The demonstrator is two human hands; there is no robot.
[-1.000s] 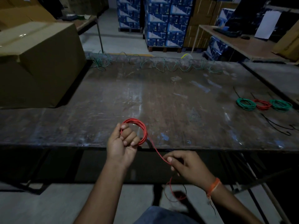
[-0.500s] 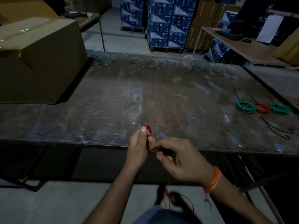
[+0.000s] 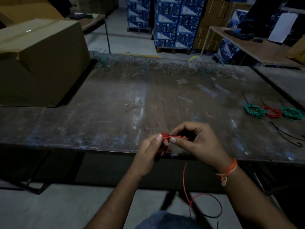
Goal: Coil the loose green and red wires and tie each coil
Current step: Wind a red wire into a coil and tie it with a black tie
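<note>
Over table's [image 3: 115,113] near edge: left hand [image 3: 149,152] closed round red coil [image 3: 165,141]; right hand [image 3: 198,142] pinches its strand. Tail [image 3: 185,184] dangles floorward. Loose green wire [image 3: 165,66] along far edge.

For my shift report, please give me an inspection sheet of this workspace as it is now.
Surface: worn dark table, scratched, with paint marks.
Job's things: red coil held in both hands at the near edge; its loose tail hangs down below the table. Three finished coils at right: green, red, green. Loose green wire lies along the far edge.
Clutter: large cardboard box at left; black ties at right.
Grippers: left hand grips the coil; right hand pinches a strand with its fingers.
Cables: nothing seen besides the wires.
Surroundings: stacked blue cartons, side table.
</note>
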